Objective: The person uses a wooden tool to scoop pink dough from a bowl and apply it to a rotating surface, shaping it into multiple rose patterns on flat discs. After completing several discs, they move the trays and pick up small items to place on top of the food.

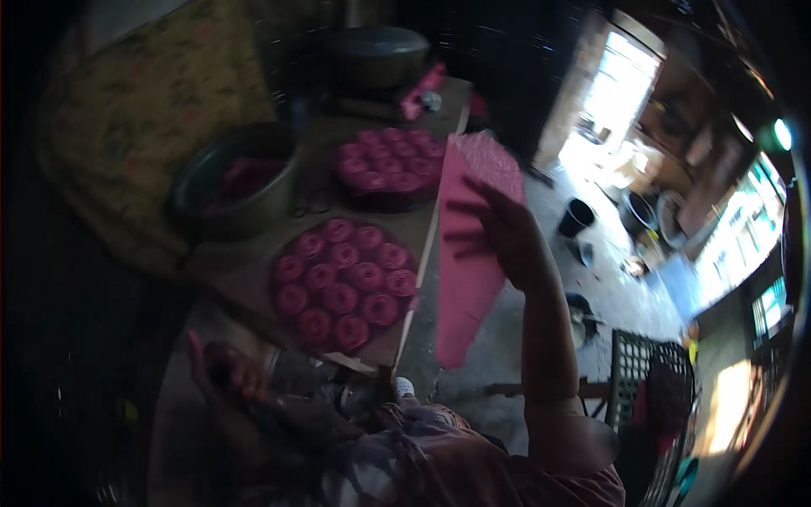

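Note:
My right hand is raised at the table's right edge, fingers spread and slightly blurred. It is in front of a pink sheet that runs along that edge; whether it touches the sheet I cannot tell. My left hand is low by the near left corner of the table, in deep shade. Its thumb stands apart from the loosely curled fingers, and I make out nothing held. Close by on the table is a round tray covered with pink ring-shaped coils. Behind it stands a second round tray of similar pink coils.
A deep basin with pink stuff inside stands at the table's left. Farther back is a large dark pot, near a pink cloth. Black buckets stand on the floor to the right. A lattice-backed chair is at lower right.

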A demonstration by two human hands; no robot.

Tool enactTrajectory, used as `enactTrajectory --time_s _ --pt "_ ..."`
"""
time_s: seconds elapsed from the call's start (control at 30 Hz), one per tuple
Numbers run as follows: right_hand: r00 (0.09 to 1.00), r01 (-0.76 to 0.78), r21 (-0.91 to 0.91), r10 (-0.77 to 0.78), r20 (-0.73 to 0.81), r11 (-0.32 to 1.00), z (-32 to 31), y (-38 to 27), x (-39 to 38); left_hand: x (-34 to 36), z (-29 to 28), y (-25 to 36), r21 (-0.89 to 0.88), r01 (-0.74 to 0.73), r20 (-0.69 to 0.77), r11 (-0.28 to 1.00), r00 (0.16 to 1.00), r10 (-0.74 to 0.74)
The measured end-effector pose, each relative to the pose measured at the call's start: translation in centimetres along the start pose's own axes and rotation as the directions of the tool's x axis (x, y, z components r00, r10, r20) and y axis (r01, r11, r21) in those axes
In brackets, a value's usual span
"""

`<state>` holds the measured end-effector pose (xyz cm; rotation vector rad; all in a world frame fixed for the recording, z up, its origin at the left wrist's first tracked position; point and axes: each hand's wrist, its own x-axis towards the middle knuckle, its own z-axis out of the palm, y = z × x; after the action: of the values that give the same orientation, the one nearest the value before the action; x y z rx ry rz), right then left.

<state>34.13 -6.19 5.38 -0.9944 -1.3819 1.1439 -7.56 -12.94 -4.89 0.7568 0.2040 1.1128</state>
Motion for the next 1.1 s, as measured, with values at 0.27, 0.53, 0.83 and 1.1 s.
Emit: enactTrajectory --time_s 0.27,0.53,0.83,1.1 --pt "0.986 0.159 0.459 -0.163 -0.032 0.874 9.6 0.9 9.2 -7.1 1.8 1.4 0.189 -0.183 -0.221 0.965 0.949 0.224" --pt "0.983 -0.056 0.539 0.142 -0.12 0.84 8.8 12.5 7.2 -11.5 3.8 0.5 0.284 -0.434 -0.486 0.855 0.703 0.519" --pt "0.882 -0.126 0.645 0.383 -0.275 0.754 8.7 24.4 3.4 -8.8 2.9 1.2 0.248 -0.422 -0.462 0.872 0.74 0.489" --pt "0.893 -0.193 0.353 0.312 -0.324 0.916 8.1 28.5 2.1 -7.1 1.8 1.4 0.22 -0.361 -0.439 0.906 0.793 0.423"
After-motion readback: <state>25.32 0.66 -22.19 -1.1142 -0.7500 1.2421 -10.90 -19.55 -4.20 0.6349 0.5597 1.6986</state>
